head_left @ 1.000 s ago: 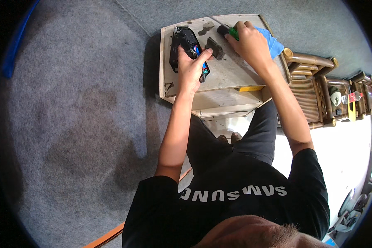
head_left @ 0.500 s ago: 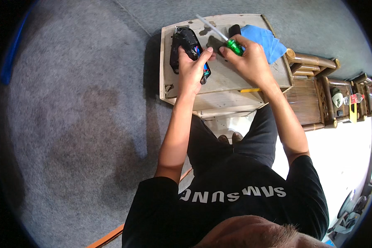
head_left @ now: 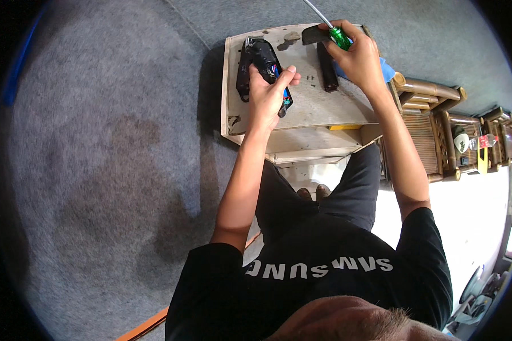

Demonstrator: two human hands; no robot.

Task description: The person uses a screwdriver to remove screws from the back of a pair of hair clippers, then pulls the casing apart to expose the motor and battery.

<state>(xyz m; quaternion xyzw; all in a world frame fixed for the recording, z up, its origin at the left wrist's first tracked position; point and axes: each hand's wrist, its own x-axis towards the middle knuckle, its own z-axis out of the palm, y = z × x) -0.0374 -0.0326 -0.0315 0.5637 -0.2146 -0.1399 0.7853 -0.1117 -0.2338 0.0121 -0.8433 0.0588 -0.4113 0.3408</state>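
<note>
My left hand [head_left: 265, 96] is wrapped around a black hair clipper [head_left: 260, 55] at the left of the wooden box top. The clipper's casing is open, with coloured wires and blue parts showing inside. Above the box's far right part, my right hand [head_left: 358, 54] grips a screwdriver [head_left: 339, 38] by its green handle, its shaft pointing up and away. Beneath that hand lies a long black piece [head_left: 327, 71]. Beside the fingers is a dark flat shape; I cannot tell whether it is a part or a shadow. Small dark specks like screws [head_left: 310, 78] lie mid-top.
The pale wooden box [head_left: 290, 116] stands before my knees, with a yellow thing [head_left: 345, 127] in its opening. A blue cloth [head_left: 388, 69] shows past my right wrist. Bamboo furniture [head_left: 418, 142] stands to the right, bearing a clear bottle [head_left: 487, 141]. Grey carpet [head_left: 108, 170] spreads left.
My right hand has moved away and to the right with the screwdriver, uncovering the long black piece and covering more of the blue cloth. The left hand keeps the clipper nearly in place.
</note>
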